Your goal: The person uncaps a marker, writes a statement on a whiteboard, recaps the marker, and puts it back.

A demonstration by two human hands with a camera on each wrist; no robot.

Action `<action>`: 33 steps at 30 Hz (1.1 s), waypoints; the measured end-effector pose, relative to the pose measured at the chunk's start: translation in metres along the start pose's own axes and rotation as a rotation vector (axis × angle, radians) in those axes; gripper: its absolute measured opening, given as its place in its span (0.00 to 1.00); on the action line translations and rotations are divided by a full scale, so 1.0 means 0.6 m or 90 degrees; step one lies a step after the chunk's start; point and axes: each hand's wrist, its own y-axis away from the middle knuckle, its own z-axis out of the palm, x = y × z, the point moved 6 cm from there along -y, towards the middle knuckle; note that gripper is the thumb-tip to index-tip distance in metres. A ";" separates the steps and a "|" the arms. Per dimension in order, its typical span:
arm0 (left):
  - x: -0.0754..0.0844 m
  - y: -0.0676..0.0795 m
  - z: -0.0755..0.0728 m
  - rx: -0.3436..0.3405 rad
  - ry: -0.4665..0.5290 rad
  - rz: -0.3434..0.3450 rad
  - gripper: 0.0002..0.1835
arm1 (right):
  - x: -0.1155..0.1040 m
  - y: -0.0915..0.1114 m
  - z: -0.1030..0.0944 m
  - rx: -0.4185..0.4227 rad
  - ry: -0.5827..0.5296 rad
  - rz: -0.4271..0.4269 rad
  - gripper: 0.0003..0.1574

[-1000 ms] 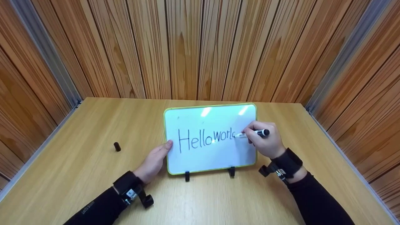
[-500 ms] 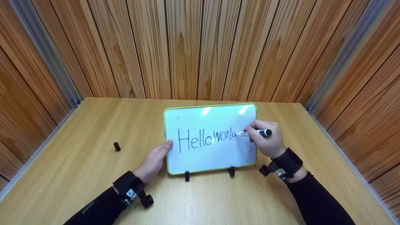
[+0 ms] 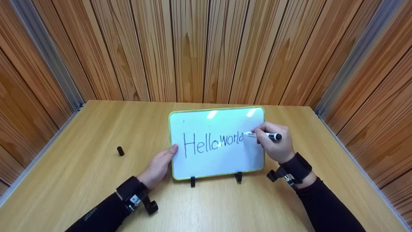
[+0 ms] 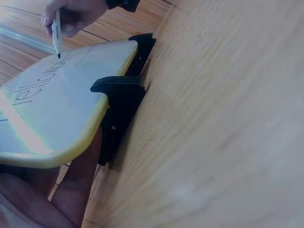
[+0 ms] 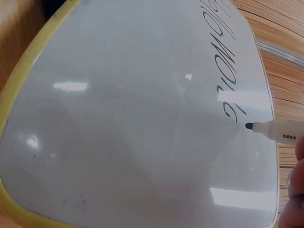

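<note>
A whiteboard point(image 3: 212, 164) with a yellow-green rim leans back on a black stand point(image 4: 118, 121), whose two front feet show below it. "Hello" and most of "World" are written across it in dark ink. My left hand point(image 3: 157, 166) grips the board's left edge, thumb on the front and fingers behind. Between thumb and fingers, my right hand point(image 3: 277, 143) pinches a white marker point(image 5: 285, 130) with a black end. Its dark tip sits close to the last letter's upper right. Both ends of the lettering run out of the right wrist view or behind glare.
A small black marker cap point(image 3: 120, 151) lies on the wooden table point(image 3: 80, 180), left of the board. Wood-plank walls point(image 3: 190, 48) stand behind and at both sides. Each wrist wears a black strap point(image 3: 294, 167) with a camera.
The right hand has shifted slightly right, and the marker tip has risen from the last letter to its upper right. That letter's bowl looks fuller. The left hand and board stay put.
</note>
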 end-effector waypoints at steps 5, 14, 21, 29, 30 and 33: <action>-0.002 0.000 0.000 0.006 0.006 -0.001 0.35 | 0.000 0.000 -0.001 0.006 0.001 0.005 0.14; -0.002 0.001 -0.001 0.013 -0.002 -0.001 0.35 | 0.001 0.001 0.001 0.002 0.003 0.000 0.12; -0.005 0.000 -0.003 0.020 -0.008 -0.009 0.35 | 0.000 0.001 0.003 0.000 0.001 -0.007 0.11; -0.006 -0.001 -0.003 0.019 -0.006 -0.011 0.35 | -0.002 0.002 0.005 -0.017 0.008 0.003 0.13; -0.006 -0.001 -0.004 0.019 -0.007 -0.011 0.35 | -0.003 0.002 0.005 -0.020 0.007 0.005 0.13; -0.005 0.000 -0.003 0.021 -0.007 -0.012 0.35 | -0.002 0.002 0.007 -0.030 0.002 0.015 0.13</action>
